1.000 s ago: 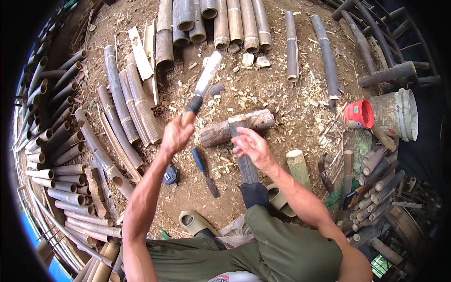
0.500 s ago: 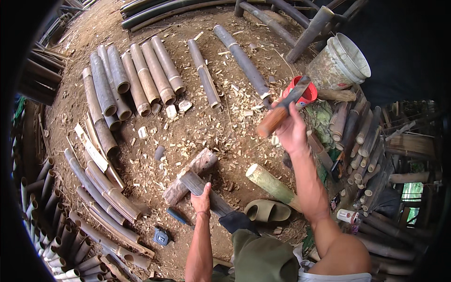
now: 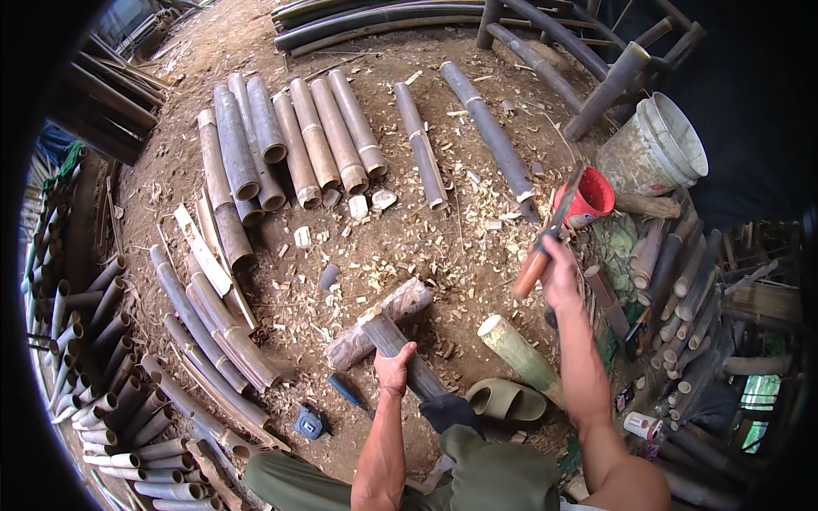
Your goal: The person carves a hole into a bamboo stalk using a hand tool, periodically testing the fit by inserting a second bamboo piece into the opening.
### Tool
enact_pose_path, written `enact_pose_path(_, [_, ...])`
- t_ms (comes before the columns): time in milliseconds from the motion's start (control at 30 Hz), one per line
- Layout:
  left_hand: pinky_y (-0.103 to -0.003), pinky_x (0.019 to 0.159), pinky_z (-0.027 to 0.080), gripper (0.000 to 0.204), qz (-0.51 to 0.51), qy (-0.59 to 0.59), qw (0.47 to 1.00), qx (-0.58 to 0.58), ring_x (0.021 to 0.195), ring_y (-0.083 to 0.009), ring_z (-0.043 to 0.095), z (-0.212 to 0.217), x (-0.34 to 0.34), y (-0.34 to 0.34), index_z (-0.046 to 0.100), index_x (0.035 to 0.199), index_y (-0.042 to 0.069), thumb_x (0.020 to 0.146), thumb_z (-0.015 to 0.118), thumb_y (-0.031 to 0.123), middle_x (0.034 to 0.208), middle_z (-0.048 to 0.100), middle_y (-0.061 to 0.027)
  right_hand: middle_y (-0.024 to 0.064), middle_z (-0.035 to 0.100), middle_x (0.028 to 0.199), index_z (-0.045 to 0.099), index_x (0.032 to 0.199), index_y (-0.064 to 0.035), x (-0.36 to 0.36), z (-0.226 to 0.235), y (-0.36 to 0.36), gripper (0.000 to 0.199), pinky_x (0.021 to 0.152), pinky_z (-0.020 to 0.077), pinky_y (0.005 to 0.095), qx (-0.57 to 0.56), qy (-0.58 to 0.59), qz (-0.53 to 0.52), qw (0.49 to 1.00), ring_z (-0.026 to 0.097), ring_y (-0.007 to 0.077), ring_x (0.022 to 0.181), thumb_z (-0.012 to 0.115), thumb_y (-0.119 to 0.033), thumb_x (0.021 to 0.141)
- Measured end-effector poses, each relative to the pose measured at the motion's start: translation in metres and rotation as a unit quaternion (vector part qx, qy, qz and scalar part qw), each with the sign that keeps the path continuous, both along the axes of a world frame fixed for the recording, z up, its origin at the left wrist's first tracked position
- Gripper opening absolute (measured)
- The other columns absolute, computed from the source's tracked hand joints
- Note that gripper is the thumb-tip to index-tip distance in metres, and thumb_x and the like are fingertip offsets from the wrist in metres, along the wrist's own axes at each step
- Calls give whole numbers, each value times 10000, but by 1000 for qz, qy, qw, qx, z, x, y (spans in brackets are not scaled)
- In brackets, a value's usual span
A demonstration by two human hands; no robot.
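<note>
Plainly, the right fingers [image 3: 556, 249] hold the knife [image 3: 554, 228] (blade [image 3: 572, 192] beyond them).

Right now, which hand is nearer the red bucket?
Right. Right hand, gripping a knife, sits just below the red bucket in view; left hand, on a dark pole, is farther off, lower left.

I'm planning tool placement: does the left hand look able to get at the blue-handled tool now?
Probably yes: the blue-handled tool lies just left of the left hand, with nothing seen between, though that hand holds the dark bamboo.
</note>
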State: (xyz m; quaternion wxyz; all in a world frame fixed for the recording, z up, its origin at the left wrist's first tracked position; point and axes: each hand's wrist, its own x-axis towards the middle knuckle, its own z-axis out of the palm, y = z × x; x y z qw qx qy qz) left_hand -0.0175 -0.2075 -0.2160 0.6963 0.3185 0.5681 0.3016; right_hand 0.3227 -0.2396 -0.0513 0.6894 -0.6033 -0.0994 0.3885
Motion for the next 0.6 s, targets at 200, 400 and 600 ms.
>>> enact_pose_path(200, [-302, 729, 526, 509, -58, 17, 998, 14, 794, -144, 618, 21, 8, 1, 570, 1068, -11, 734, 858, 244, 925, 649, -64, 89, 502, 1045, 503, 1166, -38, -39, -107, 17, 413, 742, 480, 391, -369, -315, 51, 873, 546, 205, 864, 697, -236, 861])
enact_pose_path(400, [-297, 746, 515, 586, -47, 55, 997, 27, 809, -139, 599, 21, -4, 4, 562, 1087, -22, 710, 871, 302, 943, 639, -62, 190, 381, 1308, 338, 1417, -67, -42, -138, 130, 770, 936, 452, 483, -302, -624, -11, 721, 476, 320, 1136, 761, -249, 799])
enact_pose_path(600, [-301, 739, 527, 549, -86, 51, 994, 47, 812, -138, 630, 27, 18, -1, 589, 1054, -28, 725, 855, 322, 927, 667, -78, 236, 493, 1264, 327, 1465, -48, 12, -154, 210, 769, 855, 539, 439, -322, -532, 143, 770, 546, 329, 1132, 730, -196, 827])
